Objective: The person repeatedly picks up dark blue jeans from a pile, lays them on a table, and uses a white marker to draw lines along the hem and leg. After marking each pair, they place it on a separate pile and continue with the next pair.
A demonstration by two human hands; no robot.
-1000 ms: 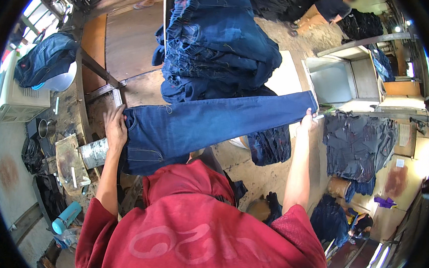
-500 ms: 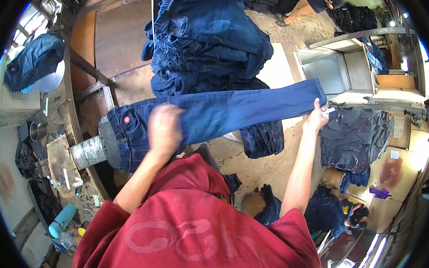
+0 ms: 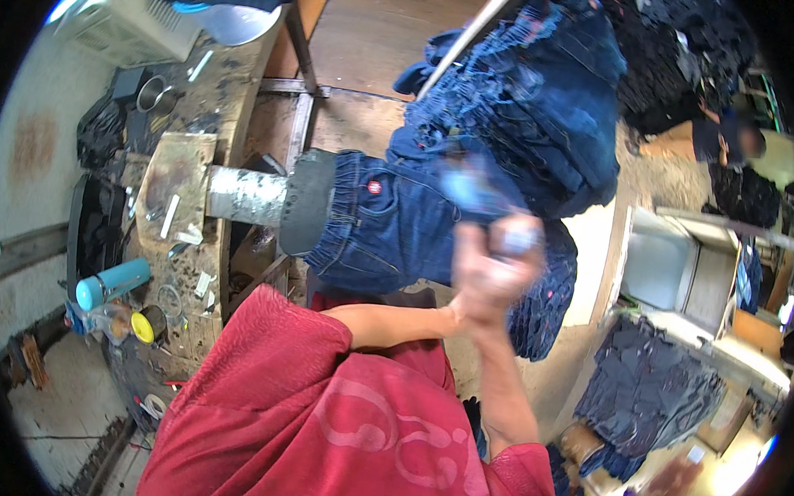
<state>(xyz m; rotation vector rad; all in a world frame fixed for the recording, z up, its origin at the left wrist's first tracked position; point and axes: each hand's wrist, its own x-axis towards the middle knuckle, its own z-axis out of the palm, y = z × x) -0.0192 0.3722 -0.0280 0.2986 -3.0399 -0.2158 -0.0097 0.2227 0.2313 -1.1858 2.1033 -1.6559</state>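
A pair of dark blue jeans (image 3: 379, 238) with an elastic waist and a small red patch is drawn over the dark rounded end (image 3: 308, 203) of a horizontal silvery cylinder (image 3: 249, 194). Over the leg part, my right hand (image 3: 499, 267) is closed and smeared by motion, with blurred blue cloth beside it. A pale blurred thing shows at its fingers; its kind cannot be made out. My left forearm (image 3: 402, 325) reaches across from the left and crosses my right wrist, where the fingers of my left hand are hidden.
A large heap of blue jeans (image 3: 548, 103) rises beyond. At left, a worn wooden bench (image 3: 211, 104) carries a metal cup (image 3: 154, 94), a turquoise bottle (image 3: 112, 282) and white sticks. Dark garments (image 3: 646, 382) lie at right; another person (image 3: 721, 139) is at far right.
My view has swung right. The stretched jeans leg is no longer held out to the right; my right hand has come inward over the jeans, and my left arm now crosses to it.
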